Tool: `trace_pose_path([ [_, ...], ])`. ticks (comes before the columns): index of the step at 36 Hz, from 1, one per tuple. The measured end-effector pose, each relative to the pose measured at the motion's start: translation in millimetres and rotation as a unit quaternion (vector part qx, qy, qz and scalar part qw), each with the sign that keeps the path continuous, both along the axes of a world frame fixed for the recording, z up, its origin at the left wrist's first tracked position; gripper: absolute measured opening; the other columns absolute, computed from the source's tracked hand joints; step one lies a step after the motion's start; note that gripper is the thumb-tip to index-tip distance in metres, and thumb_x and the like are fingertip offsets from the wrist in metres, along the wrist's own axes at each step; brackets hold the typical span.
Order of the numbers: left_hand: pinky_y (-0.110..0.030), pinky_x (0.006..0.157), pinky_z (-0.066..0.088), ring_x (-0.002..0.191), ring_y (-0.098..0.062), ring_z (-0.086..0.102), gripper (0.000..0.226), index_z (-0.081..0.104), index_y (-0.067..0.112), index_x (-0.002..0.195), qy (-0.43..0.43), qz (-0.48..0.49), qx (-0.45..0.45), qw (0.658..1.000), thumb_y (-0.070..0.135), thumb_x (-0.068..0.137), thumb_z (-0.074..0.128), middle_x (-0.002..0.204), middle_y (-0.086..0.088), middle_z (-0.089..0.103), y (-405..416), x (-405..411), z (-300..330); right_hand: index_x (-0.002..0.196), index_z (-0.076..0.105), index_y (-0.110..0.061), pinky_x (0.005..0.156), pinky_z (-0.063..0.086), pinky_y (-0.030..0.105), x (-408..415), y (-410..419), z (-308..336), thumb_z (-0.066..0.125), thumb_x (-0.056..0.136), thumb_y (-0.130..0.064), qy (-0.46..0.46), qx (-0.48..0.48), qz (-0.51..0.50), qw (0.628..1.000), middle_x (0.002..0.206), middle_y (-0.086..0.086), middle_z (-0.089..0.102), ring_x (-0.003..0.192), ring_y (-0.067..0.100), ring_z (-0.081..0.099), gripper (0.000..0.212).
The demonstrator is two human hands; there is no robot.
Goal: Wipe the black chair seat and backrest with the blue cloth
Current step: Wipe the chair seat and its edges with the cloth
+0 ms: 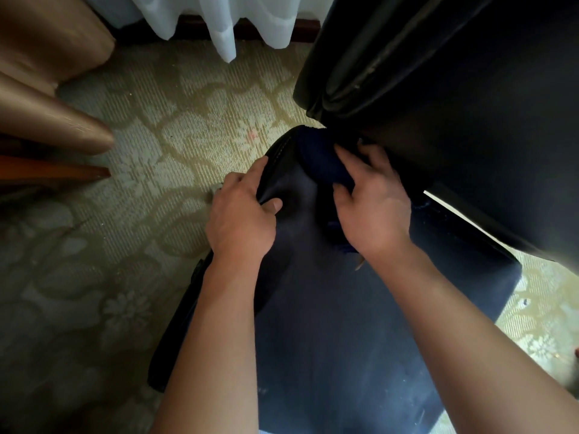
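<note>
The black chair seat [344, 324] fills the lower middle of the head view, and its backrest [470, 89] rises at the upper right. A dark blue cloth [319, 161] is bunched at the seat's far corner, where seat and backrest meet. My right hand [372, 208] lies on top of the cloth with its fingers pressing it onto the seat. My left hand [241, 214] grips the seat's left edge, fingers curled over the stitched rim and thumb on top.
Patterned beige carpet [141, 189] covers the floor to the left. Bronze curtain folds [47, 51] and a wooden furniture edge [53, 170] stand at the far left. White sheer curtain [225, 23] hangs at the top, by the wall.
</note>
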State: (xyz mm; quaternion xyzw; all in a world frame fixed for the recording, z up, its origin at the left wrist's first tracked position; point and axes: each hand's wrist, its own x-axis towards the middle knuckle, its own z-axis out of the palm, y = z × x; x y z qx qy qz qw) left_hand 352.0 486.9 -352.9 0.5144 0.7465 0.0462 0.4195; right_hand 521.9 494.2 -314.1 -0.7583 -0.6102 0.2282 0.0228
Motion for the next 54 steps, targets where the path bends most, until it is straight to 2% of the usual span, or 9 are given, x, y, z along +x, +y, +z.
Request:
trace_pose_path([
  [7,-0.048,0.096,0.052,0.118,-0.024,0.055,0.068,0.032,0.046,0.154,0.021,0.013,0.010,1.000,0.028,0.097,0.065,0.123,0.004,0.054,-4.1,5.5,2.3,0.144,0.049,-0.037,0.090,0.050,0.041,49.2,-42.4,2.8,0.061,0.088,-0.016,-0.034,-0.010,-0.096,0.995,0.142,-0.001,0.047,0.122,0.030,0.052,0.061],
  [12,-0.048,0.099,0.052,0.119,-0.024,0.056,0.069,0.033,0.044,0.154,0.024,0.010,0.023,0.999,0.025,0.096,0.065,0.127,0.003,0.054,-7.5,8.1,1.8,0.143,0.050,-0.031,0.094,0.051,0.044,54.4,-52.6,-1.1,0.062,0.087,-0.014,-0.010,0.007,-0.121,0.993,0.141,0.003,0.048,0.121,0.033,0.054,0.060],
  [18,-0.044,0.099,0.052,0.121,-0.023,0.055,0.070,0.032,0.039,0.156,0.016,-0.015,0.029,0.999,0.024,0.097,0.066,0.132,0.003,0.053,-6.1,2.5,0.5,0.144,0.050,-0.032,0.101,0.049,0.042,2.8,-20.6,-4.9,0.062,0.088,-0.017,0.048,0.028,-0.066,0.996,0.150,0.003,0.043,0.128,0.031,0.050,0.059],
  [22,-0.049,0.098,0.052,0.122,-0.025,0.054,0.070,0.032,0.038,0.156,0.014,0.010,0.036,0.999,0.022,0.097,0.065,0.134,0.001,0.052,-9.9,5.9,1.8,0.147,0.045,-0.033,0.098,0.050,0.038,-15.4,-6.1,-6.0,0.059,0.092,-0.019,0.053,0.025,-0.032,0.998,0.152,0.000,0.039,0.128,0.026,0.047,0.058],
  [26,-0.054,0.107,0.042,0.136,-0.029,0.039,0.072,0.038,0.033,0.153,0.112,-0.028,0.102,0.988,0.015,0.091,0.068,0.148,-0.004,0.043,-16.9,23.3,16.1,0.146,0.045,-0.035,0.097,0.051,0.042,-1.0,-16.7,-4.1,0.060,0.091,-0.019,0.055,0.024,-0.020,0.998,0.152,-0.002,0.041,0.127,0.030,0.047,0.059],
  [28,-0.057,0.112,0.034,0.144,-0.030,0.029,0.072,0.040,0.034,0.151,0.123,-0.075,0.124,0.982,0.017,0.088,0.070,0.155,-0.006,0.035,-21.5,34.6,24.4,0.145,0.046,-0.037,0.096,0.051,0.043,6.0,-19.2,-2.9,0.060,0.091,-0.018,0.051,0.023,-0.016,0.998,0.151,-0.002,0.041,0.124,0.031,0.048,0.059],
  [33,-0.059,0.120,0.021,0.154,-0.030,0.007,0.086,0.025,0.045,0.155,0.114,-0.133,0.051,0.983,0.041,0.086,0.075,0.168,-0.005,0.002,-31.2,49.0,28.1,0.146,0.044,-0.038,0.093,0.051,0.043,15.3,-20.1,-0.9,0.060,0.092,-0.019,0.042,0.009,-0.002,0.999,0.152,-0.005,0.040,0.122,0.030,0.048,0.060],
  [45,-0.057,0.122,0.020,0.155,-0.028,0.005,0.088,0.026,0.046,0.155,0.126,-0.095,0.038,0.987,0.037,0.084,0.079,0.169,-0.001,0.002,-34.5,57.3,28.0,0.146,0.046,-0.037,0.092,0.050,0.044,97.1,-84.5,2.2,0.061,0.089,-0.016,-0.042,-0.009,-0.140,0.989,0.144,0.002,0.046,0.119,0.036,0.049,0.062],
  [54,-0.061,0.120,0.020,0.154,-0.033,0.006,0.088,0.024,0.043,0.157,0.134,-0.127,0.038,0.982,0.039,0.086,0.077,0.170,-0.003,-0.002,-32.7,53.6,25.7,0.144,0.048,-0.035,0.093,0.051,0.040,75.4,-71.9,-2.2,0.060,0.088,-0.014,0.011,0.013,-0.163,0.986,0.146,0.001,0.044,0.120,0.033,0.050,0.061],
])
